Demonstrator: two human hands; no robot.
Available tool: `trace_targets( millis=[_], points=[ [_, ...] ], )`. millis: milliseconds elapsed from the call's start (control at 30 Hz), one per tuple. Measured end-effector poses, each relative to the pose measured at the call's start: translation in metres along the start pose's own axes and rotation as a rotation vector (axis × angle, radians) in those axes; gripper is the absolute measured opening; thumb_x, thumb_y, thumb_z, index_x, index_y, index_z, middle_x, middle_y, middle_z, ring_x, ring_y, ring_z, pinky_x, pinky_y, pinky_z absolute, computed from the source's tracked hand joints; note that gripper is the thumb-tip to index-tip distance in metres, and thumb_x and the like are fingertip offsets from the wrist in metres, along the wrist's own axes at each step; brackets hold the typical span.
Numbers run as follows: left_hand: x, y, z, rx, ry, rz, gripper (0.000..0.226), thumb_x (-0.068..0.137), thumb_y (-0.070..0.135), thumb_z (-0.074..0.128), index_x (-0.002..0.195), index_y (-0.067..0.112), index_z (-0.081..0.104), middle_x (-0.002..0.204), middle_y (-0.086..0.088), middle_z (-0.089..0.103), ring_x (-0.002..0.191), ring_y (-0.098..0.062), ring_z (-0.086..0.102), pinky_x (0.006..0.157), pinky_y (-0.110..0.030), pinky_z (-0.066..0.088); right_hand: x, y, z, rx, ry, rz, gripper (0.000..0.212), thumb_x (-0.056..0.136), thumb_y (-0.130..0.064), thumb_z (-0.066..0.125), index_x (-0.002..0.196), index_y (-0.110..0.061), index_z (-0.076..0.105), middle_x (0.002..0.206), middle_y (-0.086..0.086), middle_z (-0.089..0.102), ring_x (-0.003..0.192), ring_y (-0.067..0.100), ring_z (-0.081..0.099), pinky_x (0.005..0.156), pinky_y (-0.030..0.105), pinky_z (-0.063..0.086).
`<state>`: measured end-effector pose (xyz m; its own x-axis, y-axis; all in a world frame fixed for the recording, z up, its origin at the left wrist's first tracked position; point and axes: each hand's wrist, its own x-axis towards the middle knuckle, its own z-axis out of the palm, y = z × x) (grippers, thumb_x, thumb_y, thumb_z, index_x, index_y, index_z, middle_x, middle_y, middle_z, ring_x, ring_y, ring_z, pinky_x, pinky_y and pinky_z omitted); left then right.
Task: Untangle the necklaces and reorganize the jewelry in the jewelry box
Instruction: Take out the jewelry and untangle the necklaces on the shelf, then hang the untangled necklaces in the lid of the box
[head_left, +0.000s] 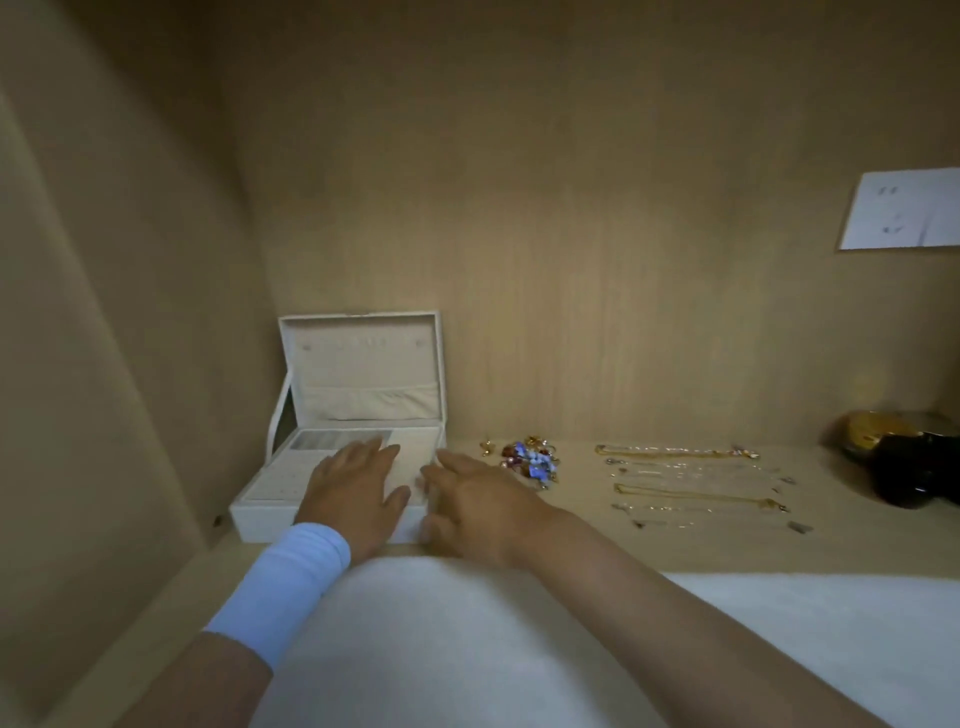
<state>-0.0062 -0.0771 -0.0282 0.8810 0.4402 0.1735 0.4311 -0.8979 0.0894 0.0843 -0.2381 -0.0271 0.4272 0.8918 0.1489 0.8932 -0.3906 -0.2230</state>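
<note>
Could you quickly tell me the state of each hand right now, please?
Left hand: open, resting flat on the jewelry box.
Right hand: open, holding nothing visible.

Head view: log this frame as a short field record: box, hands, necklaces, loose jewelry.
container: jewelry box, lid open, at left on the shelf
left: left hand rests flat inside the box, holding nothing
right: right hand at the box's right edge, fingers extended
chains: necklaces lie in separate rows on the shelf, right of the box
loose pieces: colourful pile between box and necklaces
task state: necklaces not yet boxed
</note>
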Motion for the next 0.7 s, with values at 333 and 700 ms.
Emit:
trace_targets(
  millis=[333, 700],
  points=[
    [-0.004, -0.032, 0.009, -0.003, -0.128, -0.045, 0.064, 0.095, 0.060, 0.034, 0.152, 0.033, 0.023, 0.161, 0.007, 0.015, 0.146, -0.021, 0.013, 0.118, -0.040, 0.012, 0.027, 0.000, 0.033, -0.133, 0.151, -0.083, 0.030, 0.089, -0.027, 0.060, 0.116, -0.017, 0.058, 0.122, 0.006, 0.058, 0.111, 0.032, 0.053, 0.096, 0.043, 0.037],
    [-0.008, -0.010, 0.013, -0.276, -0.051, 0.105, 0.047, 0.085, 0.058, 0.058, 0.129, 0.043, 0.048, 0.142, 0.018, 0.038, 0.135, -0.011, 0.028, 0.112, -0.030, 0.020, -0.012, 0.020, 0.011, 0.013, 0.098, -0.010, 0.023, 0.090, -0.030, 0.062, 0.105, -0.014, 0.056, 0.114, 0.001, 0.048, 0.095, 0.024, 0.057, 0.081, 0.042, 0.047]
  ],
)
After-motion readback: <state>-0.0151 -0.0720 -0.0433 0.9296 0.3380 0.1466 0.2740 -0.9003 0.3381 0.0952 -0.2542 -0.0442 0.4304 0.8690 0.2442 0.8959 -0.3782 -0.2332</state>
